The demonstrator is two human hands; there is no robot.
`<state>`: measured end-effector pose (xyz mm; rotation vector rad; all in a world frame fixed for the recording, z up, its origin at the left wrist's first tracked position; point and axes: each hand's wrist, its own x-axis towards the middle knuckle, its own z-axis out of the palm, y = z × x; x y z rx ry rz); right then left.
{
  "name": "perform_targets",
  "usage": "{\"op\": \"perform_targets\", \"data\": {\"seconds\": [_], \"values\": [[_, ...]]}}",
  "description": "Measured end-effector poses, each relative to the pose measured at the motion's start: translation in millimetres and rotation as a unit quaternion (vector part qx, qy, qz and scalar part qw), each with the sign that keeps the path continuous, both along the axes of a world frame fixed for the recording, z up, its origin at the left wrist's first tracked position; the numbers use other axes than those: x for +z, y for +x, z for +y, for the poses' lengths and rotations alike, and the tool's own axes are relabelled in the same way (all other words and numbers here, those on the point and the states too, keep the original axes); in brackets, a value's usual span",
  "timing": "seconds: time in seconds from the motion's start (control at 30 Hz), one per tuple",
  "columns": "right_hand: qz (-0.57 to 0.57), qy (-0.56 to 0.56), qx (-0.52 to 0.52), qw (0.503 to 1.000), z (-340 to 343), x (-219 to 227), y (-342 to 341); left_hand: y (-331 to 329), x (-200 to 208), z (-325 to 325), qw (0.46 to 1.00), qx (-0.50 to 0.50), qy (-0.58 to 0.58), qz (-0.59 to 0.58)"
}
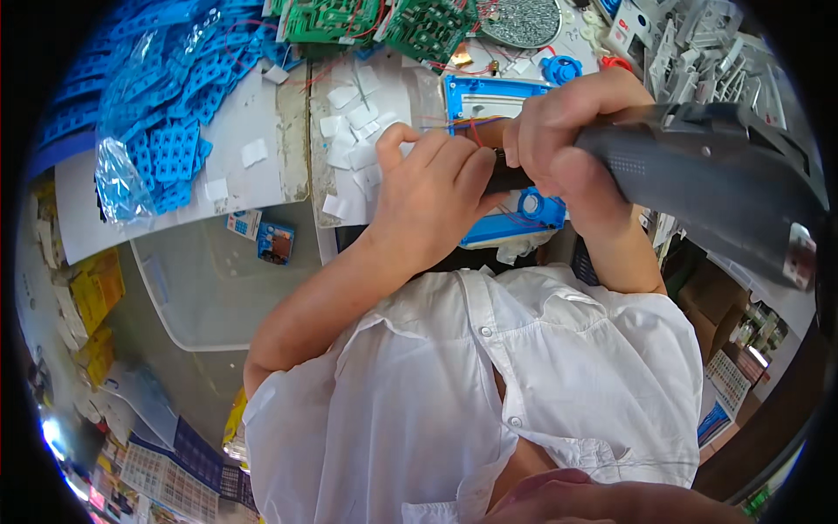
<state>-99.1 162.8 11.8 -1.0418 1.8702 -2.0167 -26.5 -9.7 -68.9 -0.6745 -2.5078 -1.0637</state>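
My right hand [572,140] is wrapped around a long black hand-held power tool [698,175], its thick rear end rising toward the right rim. My left hand [428,192] closes at the narrow front end of the tool, left of my right hand; its fingers hide the tip. Just behind and below the hands lies a blue plastic frame [502,90] with a pale inner panel. Thin coloured wires run across it. A blue round-holed part [543,208] shows under the tool, partly covered by my hands.
Small white squares [353,140] lie left of my hands. Blue keypad-like plastic parts [166,153] pile up at the far left, with green circuit boards [327,19] at the back. Grey plastic pieces [711,52] heap at the back right. A translucent bin [209,279] stands below the table edge.
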Motion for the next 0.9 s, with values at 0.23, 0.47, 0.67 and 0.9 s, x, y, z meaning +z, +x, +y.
{"op": "perform_targets", "data": {"seconds": [0.23, 0.47, 0.67, 0.9], "values": [[0.061, -0.071, -0.086, 0.992, 49.6, 21.6, -9.1, 1.8, -0.5, -4.7, 1.0, -0.015, -0.022, -0.006], [-0.07, 0.243, -0.353, 0.901, 83.5, 19.7, 70.1, -5.1, 9.1, -6.5, 0.996, -0.032, -0.028, -0.073], [0.176, 0.386, -0.198, 0.883, 88.5, -4.5, 66.1, -17.7, 18.0, -6.7, 0.996, -0.054, -0.042, -0.054], [0.232, 0.333, -0.137, 0.904, 72.5, -37.6, 41.8, -14.1, 15.0, -9.2, 0.996, -0.055, -0.061, -0.042]]}}
